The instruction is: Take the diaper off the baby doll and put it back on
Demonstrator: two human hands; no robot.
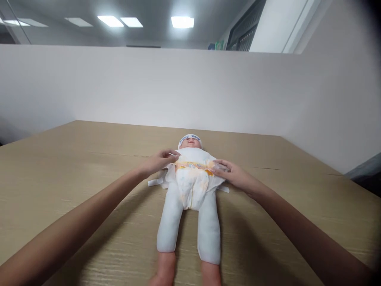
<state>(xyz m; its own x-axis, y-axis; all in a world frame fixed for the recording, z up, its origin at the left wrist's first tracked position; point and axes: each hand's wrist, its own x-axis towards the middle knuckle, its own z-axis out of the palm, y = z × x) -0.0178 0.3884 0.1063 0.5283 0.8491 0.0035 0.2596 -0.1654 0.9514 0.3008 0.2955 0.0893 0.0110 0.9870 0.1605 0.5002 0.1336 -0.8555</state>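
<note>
A baby doll point(208, 228) lies on its back with its feet towards me, in a white suit and a white headband with blue lettering. Around its hips sits a white diaper point(192, 186) with a yellow-orange patterned waistband. My left hand point(163, 162) is at the waistband's left end, its fingers bent and closed on the edge. On the other side, my right hand point(230, 174) has thumb and fingers closed about the diaper's right end. Side flaps of the diaper spread out below both hands, with white tabs sticking out. The fingertips are partly hidden against the diaper.
The doll lies on a wide wood-grain table point(113, 226) with a thin seam across it. Behind the table stands a low white partition wall point(143, 87). A dark object point(367, 172) shows past the table's right edge.
</note>
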